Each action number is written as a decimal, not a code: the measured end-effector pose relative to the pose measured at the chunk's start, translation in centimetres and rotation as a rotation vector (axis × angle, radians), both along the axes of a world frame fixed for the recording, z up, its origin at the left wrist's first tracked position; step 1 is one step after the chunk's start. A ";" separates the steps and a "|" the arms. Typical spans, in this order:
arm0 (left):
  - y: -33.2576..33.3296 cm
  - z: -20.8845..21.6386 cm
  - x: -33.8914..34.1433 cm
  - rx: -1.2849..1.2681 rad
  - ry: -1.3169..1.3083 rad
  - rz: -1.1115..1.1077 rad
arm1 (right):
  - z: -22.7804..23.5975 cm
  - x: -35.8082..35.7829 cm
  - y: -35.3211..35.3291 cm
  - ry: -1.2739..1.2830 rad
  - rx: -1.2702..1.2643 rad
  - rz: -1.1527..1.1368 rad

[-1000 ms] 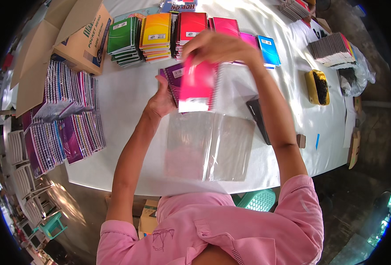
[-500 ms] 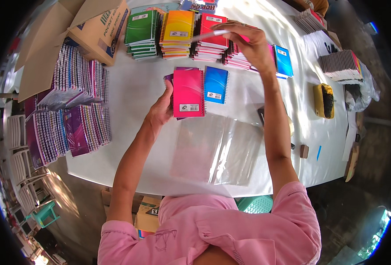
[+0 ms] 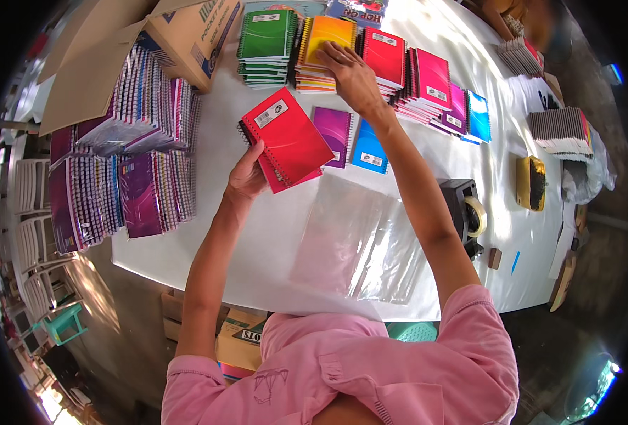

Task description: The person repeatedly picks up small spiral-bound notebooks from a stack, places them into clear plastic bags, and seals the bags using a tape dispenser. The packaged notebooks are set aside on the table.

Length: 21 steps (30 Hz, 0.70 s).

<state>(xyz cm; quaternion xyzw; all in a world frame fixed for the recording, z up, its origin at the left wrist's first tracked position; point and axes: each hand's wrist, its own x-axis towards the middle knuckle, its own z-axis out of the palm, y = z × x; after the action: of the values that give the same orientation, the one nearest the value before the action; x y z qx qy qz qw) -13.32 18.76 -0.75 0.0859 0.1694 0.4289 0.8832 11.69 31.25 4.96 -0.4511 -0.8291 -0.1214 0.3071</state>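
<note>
My left hand [image 3: 247,172] grips a red spiral notebook [image 3: 289,134] lying askew over a pink notebook [image 3: 308,183] that shows along its lower edge. My right hand [image 3: 349,71] reaches over the stack of yellow notebooks [image 3: 326,30], fingers resting on the top cover and its thumb hidden. Left of it stands a green notebook stack [image 3: 268,34]. To the right are stacks of red notebooks [image 3: 383,55] and pink notebooks [image 3: 431,76], then purple notebooks [image 3: 457,106] and blue notebooks [image 3: 478,115]. A purple notebook [image 3: 332,127] and a blue notebook [image 3: 369,146] lie nearer me.
Clear plastic sleeves [image 3: 356,244] lie at the table's front. A tape dispenser [image 3: 463,202] and a yellow container [image 3: 531,183] sit right. Packed spiral notebooks [image 3: 144,191] and an open cardboard box [image 3: 186,42] fill the left. A person's arm [image 3: 502,18] shows far right.
A red notebook now lies over the pink one in my left hand, which has moved left. My right hand has moved from above the red stack to the yellow stack. The view has shifted.
</note>
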 end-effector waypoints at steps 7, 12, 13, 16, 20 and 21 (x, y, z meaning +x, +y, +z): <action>1.8 -1.6 0.0 -0.128 0.073 0.038 | 6.1 -0.7 -6.4 0.413 -0.188 0.236; 1.7 -2.3 -1.5 0.049 0.095 -0.088 | 5.2 -4.7 -9.4 -0.066 -0.409 0.720; 1.7 -2.3 -1.7 0.051 0.176 -0.109 | 5.2 -5.2 -7.8 0.008 -0.397 0.629; 1.8 -2.0 -2.3 0.003 0.123 -0.087 | 5.6 -8.7 -0.5 0.118 -0.047 0.193; 3.0 -1.4 -1.1 0.061 0.190 0.033 | 1.2 -9.0 4.7 -0.098 0.059 0.047; 3.2 -1.6 -1.7 0.060 0.180 0.045 | 1.6 -9.1 4.3 -0.068 0.008 0.085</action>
<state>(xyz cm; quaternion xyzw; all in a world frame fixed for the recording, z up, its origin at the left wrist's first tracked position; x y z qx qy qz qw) -15.02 21.95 -2.35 0.1465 0.2368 0.4439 0.8517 2.63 35.55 6.54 -0.4101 -0.8569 -0.1268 0.2853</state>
